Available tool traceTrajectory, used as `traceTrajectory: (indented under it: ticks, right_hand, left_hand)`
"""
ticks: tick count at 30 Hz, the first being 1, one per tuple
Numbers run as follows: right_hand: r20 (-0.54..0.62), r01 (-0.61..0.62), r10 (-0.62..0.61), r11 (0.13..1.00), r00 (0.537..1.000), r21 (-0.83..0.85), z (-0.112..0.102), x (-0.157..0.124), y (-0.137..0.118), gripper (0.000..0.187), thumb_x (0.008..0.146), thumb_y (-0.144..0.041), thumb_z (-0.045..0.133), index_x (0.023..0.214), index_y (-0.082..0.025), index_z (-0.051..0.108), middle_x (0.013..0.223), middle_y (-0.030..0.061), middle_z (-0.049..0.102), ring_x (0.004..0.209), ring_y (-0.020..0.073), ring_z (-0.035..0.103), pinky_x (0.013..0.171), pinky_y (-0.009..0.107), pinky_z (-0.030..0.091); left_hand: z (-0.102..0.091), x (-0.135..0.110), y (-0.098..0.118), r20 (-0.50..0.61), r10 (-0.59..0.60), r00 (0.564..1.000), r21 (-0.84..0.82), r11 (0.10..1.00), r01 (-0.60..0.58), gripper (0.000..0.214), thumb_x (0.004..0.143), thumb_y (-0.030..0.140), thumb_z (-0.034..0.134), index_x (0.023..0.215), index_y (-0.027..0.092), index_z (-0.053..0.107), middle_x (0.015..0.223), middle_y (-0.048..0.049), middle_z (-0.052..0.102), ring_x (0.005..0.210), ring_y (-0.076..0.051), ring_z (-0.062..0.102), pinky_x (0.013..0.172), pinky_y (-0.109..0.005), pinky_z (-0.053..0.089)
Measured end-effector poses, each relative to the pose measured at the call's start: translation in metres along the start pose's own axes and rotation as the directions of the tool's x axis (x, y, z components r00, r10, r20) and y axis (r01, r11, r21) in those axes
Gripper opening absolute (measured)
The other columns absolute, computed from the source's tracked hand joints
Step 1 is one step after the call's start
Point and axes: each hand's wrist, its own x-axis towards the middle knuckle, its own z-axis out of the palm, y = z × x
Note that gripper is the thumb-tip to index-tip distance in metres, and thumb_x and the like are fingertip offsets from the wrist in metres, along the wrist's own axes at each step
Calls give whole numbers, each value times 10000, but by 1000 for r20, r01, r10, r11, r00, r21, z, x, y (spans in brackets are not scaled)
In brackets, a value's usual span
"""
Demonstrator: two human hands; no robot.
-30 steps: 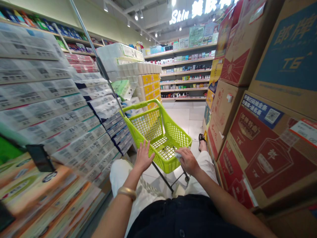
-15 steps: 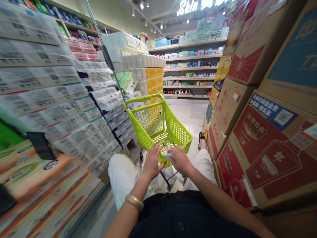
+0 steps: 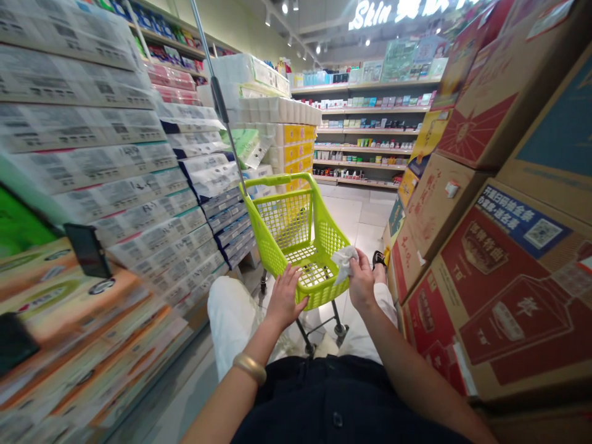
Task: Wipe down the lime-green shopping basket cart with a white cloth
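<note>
A lime-green child-size shopping cart point(image 3: 263, 237) with a lattice basket stands before me, its basket holding nothing visible. My left hand point(image 3: 285, 296) grips the near left corner of its rim, fingers over the edge and thumb on the outer wall. A gold bangle point(image 3: 250, 368) circles that wrist. At the basket's right near corner, my right hand point(image 3: 362, 280) is closed on a crumpled white tissue point(image 3: 343, 262). The tissue hangs by the rim; whether it touches is hard to tell. A thin grey pole point(image 3: 219, 102) rises from the cart's far left corner.
Stacked packs of tissue paper point(image 3: 106, 166) line the left side. Printed cardboard cartons point(image 3: 499, 271) are piled close on my right. Ahead, pale floor tiles point(image 3: 345, 213) lead to shelves point(image 3: 370, 132) of small boxes and bottles. Dark phone-like panels point(image 3: 89, 250) stand at lower left.
My right hand has lifted and moved right from the near rim, with the tissue now showing more fully. My left hand stays on the corner. The view has shifted slightly left.
</note>
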Motion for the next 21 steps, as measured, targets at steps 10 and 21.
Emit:
traceTrajectory:
  ticks: [10, 21]
  right_hand:
    - [385, 493, -313, 630, 868, -601, -20, -14, 8, 301, 868, -136, 416, 1062, -174, 642, 1057, 115, 644, 1066, 257, 538, 994, 445, 419]
    - [673, 720, -322, 517, 665, -463, 1, -45, -3, 378, 947, -167, 433, 1299, -214, 562, 1165, 77, 664, 1101, 227, 541, 954, 370, 402]
  left_hand:
    - [3, -4, -3, -58, 20, 998, 0, 1000, -20, 671, 750, 214, 645, 1369, 191, 387, 1433, -142, 460, 1443, -335, 287, 1152, -550, 318]
    - [-3, -6, -5, -9, -5, 1000, 45, 999, 6, 624, 783, 231, 620, 1360, 178, 389, 1440, -156, 463, 1441, -350, 287, 1134, -577, 316]
